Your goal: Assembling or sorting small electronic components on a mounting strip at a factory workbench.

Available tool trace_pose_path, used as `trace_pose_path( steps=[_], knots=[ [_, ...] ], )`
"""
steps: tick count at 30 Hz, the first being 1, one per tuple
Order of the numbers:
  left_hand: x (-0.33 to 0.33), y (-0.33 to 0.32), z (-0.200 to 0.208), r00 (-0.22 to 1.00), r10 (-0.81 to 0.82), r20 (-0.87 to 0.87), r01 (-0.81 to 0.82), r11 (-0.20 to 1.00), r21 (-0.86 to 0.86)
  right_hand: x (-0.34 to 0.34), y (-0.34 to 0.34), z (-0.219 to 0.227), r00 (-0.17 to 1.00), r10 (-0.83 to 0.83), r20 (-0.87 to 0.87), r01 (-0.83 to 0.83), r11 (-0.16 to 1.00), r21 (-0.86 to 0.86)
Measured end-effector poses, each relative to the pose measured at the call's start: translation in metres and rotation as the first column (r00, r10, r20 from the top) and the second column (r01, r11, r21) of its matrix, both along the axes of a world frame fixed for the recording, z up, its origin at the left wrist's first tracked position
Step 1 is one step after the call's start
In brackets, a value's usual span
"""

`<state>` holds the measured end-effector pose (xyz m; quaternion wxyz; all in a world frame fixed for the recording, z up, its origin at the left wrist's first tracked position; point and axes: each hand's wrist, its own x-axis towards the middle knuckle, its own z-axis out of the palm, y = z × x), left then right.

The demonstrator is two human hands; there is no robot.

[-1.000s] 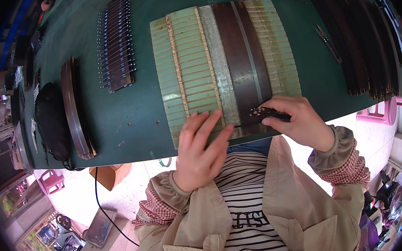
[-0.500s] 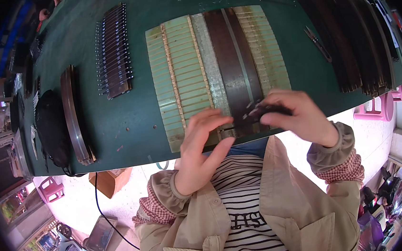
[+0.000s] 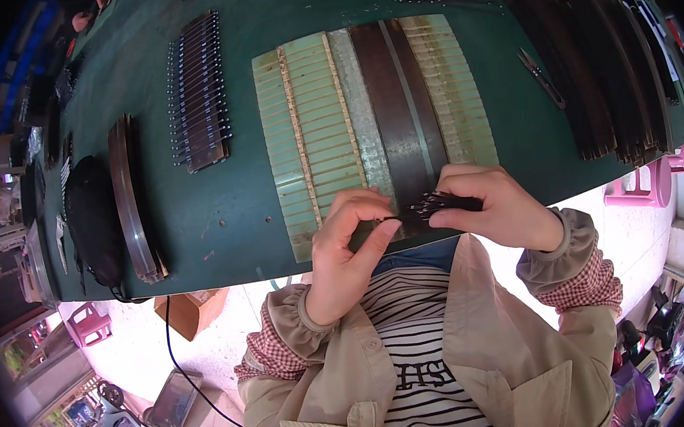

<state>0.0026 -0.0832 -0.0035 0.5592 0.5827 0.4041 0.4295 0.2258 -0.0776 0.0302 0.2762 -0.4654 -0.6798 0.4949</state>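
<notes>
While the right hand pinches a small bundle of thin black wire pieces closed between thumb and fingers, the left hand nips 1 strand at the bundle's 9 o'clock tip, just over the near edge of the slatted green jig on the green table. Best, I judge, to draw 1 piece out straight, keeping the bundle squeezed so the others stay put.

- A green table
- A row of dark strips left of the centre
- Small scissors at the right
- A pink stool
- A cardboard box below the table's edge
</notes>
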Motion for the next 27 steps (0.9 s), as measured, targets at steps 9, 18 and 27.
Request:
trace_pose_path(
  steps=[9,18,27],
  knots=[
    [-0.022,0.004,0.007,0.902,0.067,-0.427,0.122,0.908,0.400,0.011,0.001,0.003,0.989,-0.110,0.097,0.122,0.984,-0.128],
    [-0.028,-0.002,0.000,0.868,0.118,-0.482,0.129,0.884,0.449,-0.001,0.005,-0.006,0.987,-0.101,0.124,0.103,0.994,-0.017],
    [-0.016,-0.005,0.007,0.678,0.085,-0.730,0.421,0.769,0.482,-0.010,-0.002,-0.010,0.960,-0.135,0.245,0.098,0.983,0.155]
  ],
)
